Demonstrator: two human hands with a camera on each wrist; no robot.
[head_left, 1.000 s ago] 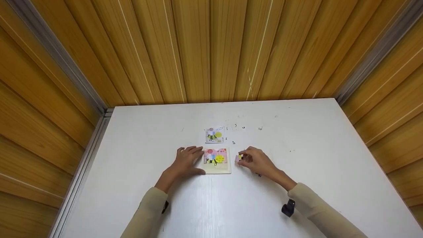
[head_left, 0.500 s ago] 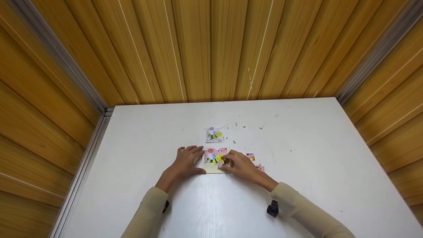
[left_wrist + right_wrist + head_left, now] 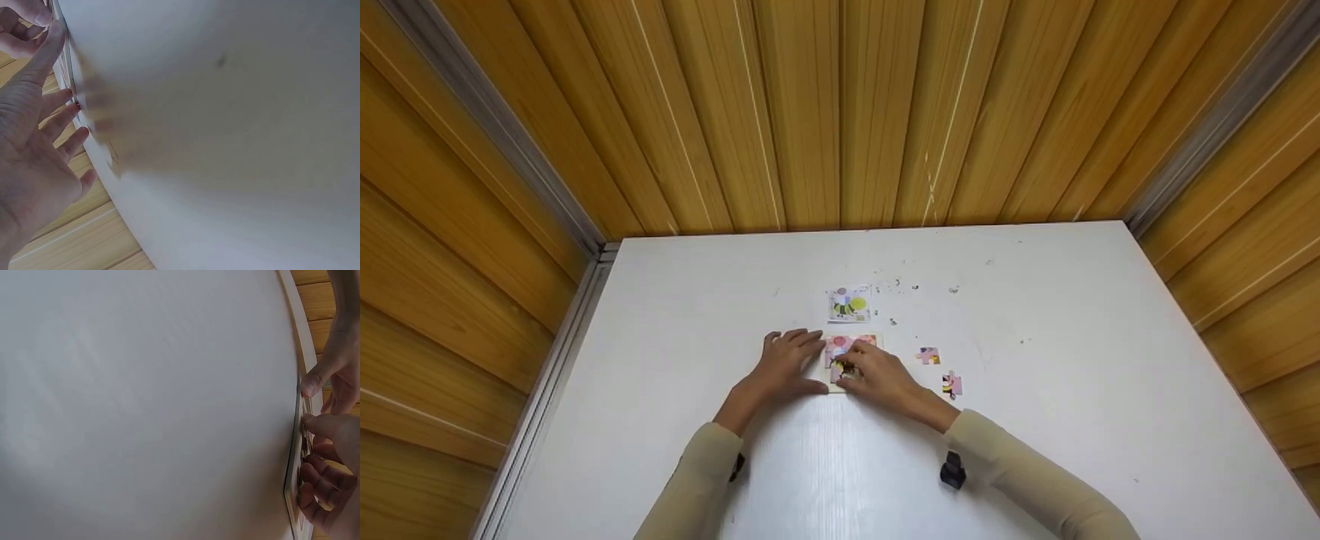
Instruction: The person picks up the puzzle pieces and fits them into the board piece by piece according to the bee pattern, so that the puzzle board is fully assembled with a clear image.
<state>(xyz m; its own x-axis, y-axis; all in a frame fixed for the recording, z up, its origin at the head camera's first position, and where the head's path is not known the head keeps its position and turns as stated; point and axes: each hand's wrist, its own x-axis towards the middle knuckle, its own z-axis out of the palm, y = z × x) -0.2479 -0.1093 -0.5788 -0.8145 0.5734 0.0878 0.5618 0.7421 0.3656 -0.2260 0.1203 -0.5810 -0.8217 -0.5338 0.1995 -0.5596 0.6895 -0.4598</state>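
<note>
In the head view, a jigsaw board (image 3: 291, 489) lies flat on the white table, its upper part filled with a pink bee picture. My left hand (image 3: 784, 367) rests along its left side, fingers spread, with thumb and fingertips right at the edge. In the left wrist view those fingers look fairly straight. My right hand (image 3: 883, 377) reaches over the board from the right and pinches a jigsaw piece (image 3: 838, 370) low over its left part. That hand hides much of the picture. Two loose jigsaw pieces, one pink and yellow (image 3: 928, 355) and one pink and black (image 3: 952, 385), lie to the right.
Behind the board lies a square card (image 3: 849, 304) with a printed bee picture. Small dark marks (image 3: 915, 287) dot the white table (image 3: 697, 300). Wood-patterned walls (image 3: 877, 112) stand around the table's back and sides.
My right hand has carried the jigsaw piece leftward from beside the board to over its left part. The two loose pieces are uncovered now. My left hand has stayed in place.
</note>
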